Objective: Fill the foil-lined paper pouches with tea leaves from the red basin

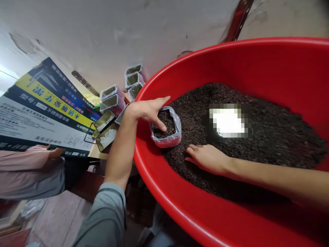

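Observation:
Dark dried leaves, like loose tea point(269, 127), fill the bottom of a big red plastic tub point(277, 65). A small box-shaped container lined with clear plastic point(169, 141) stands against the tub's left inner wall, with the same leaves in it. My left hand point(150, 111) reaches over the tub rim onto this container, fingers spread; its thumb lies over the leaves inside. To the right of the container, my right hand point(204, 156) rests low on the loose leaves with its fingers curled together. What lies under those fingers is hidden.
Several plastic-lined containers point(113, 103) stand left of the tub, near metal tins point(105, 137) with white material inside. A printed cardboard sheet point(51, 109) leans at the left, with another person's clothing point(33, 171) below it. A pixelated white patch point(228, 120) covers part of the leaves.

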Tool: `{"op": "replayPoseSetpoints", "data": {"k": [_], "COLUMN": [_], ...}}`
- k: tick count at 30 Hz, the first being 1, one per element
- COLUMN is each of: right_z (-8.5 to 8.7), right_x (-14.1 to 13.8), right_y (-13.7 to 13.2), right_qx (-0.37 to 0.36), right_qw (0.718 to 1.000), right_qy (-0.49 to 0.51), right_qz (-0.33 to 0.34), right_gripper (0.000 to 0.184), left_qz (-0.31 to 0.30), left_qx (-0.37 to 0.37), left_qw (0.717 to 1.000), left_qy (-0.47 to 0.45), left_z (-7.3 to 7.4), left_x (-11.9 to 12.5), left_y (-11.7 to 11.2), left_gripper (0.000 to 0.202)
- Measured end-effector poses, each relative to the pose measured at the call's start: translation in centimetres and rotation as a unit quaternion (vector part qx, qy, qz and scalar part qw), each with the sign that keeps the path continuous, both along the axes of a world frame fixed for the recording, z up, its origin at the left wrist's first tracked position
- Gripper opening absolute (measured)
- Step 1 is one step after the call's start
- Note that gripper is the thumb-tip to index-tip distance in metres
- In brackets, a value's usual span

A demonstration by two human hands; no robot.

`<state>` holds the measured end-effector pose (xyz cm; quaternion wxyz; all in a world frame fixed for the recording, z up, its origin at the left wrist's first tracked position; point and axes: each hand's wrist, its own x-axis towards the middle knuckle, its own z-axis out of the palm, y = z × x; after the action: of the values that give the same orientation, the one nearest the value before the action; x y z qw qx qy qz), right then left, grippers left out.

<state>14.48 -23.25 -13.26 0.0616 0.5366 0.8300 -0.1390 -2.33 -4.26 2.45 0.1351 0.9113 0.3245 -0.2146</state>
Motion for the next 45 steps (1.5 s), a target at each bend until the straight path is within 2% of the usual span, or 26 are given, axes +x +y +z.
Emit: {"op": "replayPoseSetpoints", "data": {"k": [3,5,9,12,15,18,20,22,24,26,28,30,34,38,41,45], "right_z": [0.5,0.8,1.2,1.5,1.8,2.2,3.1,4.6,6.6,8.7,10.2,10.9,10.4,9.6,9.4,9.7], "right_x": [0.0,0.0,0.0,0.0,0.1,0.6,1.2,1.6,1.6,0.7,-0.9,-2.8,-5.7,-6.7,-6.9,-6.4], "right_y": [0.4,0.6,0.8,1.2,1.7,2.2,2.6,3.3,4.3,5.9,8.0,10.4,14.5,16.4,16.7,16.3], "right_qx": [-0.013,-0.019,-0.011,-0.01,-0.02,-0.02,0.008,0.07,0.141,0.194,0.221,0.23,0.236,0.189,0.157,0.127], "right_qw": [1.0,1.0,0.999,0.998,0.996,0.987,0.967,0.928,0.874,0.815,0.764,0.731,0.693,0.665,0.669,0.687], "right_qy": [0.005,0.006,0.021,0.03,0.044,0.102,0.19,0.304,0.41,0.5,0.572,0.62,0.667,0.702,0.706,0.705], "right_qz": [-0.013,-0.015,-0.034,-0.05,-0.076,-0.124,-0.167,-0.203,-0.22,-0.218,-0.201,-0.17,-0.136,-0.168,-0.172,-0.119], "right_gripper": [0.027,0.027,0.026,0.028,0.03,0.031,0.032,0.034,0.038,0.043,0.048,0.05,0.048,0.038,0.032,0.024], "left_qz": [0.027,0.037,0.011,0.012,-0.005,0.0,0.009,0.03,0.069,0.121,0.167,0.199,0.231,0.232,0.227,0.207], "left_qx": [0.035,0.03,0.017,0.022,-0.004,0.003,-0.007,0.004,0.054,0.105,0.127,0.135,0.152,0.115,0.11,0.091], "left_qw": [0.999,0.999,1.0,1.0,1.0,1.0,1.0,0.999,0.989,0.967,0.947,0.935,0.918,0.918,0.916,0.922], "left_qy": [-0.03,-0.008,-0.019,-0.017,-0.021,-0.025,-0.006,-0.034,-0.117,-0.198,-0.242,-0.262,-0.283,-0.3,-0.31,-0.315], "left_z": [-0.4,-0.8,-1.1,-0.9,-0.5,0.0,0.2,0.3,0.1,-0.3,-0.9,-1.4,-2.1,-2.4,-2.4,-2.1], "left_x": [0.3,0.6,0.9,0.9,0.8,0.6,0.5,0.3,-0.1,-0.3,-0.3,-0.2,-0.3,-0.7,-0.9,-1.0], "left_y": [0.1,0.3,0.5,0.3,-0.2,-0.7,-0.7,-0.2,0.7,1.7,2.6,3.2,3.8,4.1,4.2,3.9], "left_gripper": [0.12,0.125,0.127,0.131,0.124,0.124,0.13,0.125,0.108,0.085,0.067,0.055,0.037,0.031,0.029,0.029]}}
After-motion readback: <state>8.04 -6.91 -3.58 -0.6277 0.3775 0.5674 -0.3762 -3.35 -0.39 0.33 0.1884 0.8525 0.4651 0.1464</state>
